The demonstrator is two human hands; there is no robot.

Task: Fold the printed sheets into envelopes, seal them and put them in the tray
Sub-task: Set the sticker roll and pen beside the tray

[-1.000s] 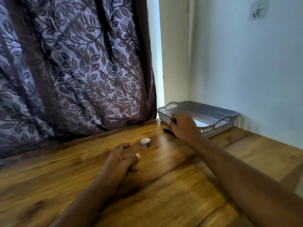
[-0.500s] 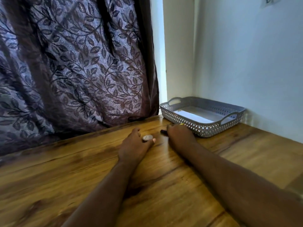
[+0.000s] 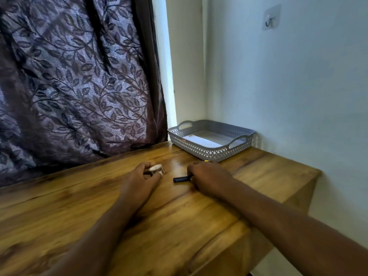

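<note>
Near the tray (image 3: 207, 152), left hand (image 3: 141, 177) pinches the seemingly light, rigid tape roll (image 3: 156, 167) by its rim; right hand (image 3: 209, 176) covers one end of a stick (image 3: 180, 179), grip unclear.

Both bare forearms reach from the near edge toward the far side, palms down. The left hand (image 3: 142, 179) is low, its fingers and thumb curled round a small roll (image 3: 156, 168). The right hand (image 3: 209, 176) lies to the right of it, apart, knuckles up. Its fingers curl on a dark pen (image 3: 180, 179), whose end sticks out to the left.
</note>
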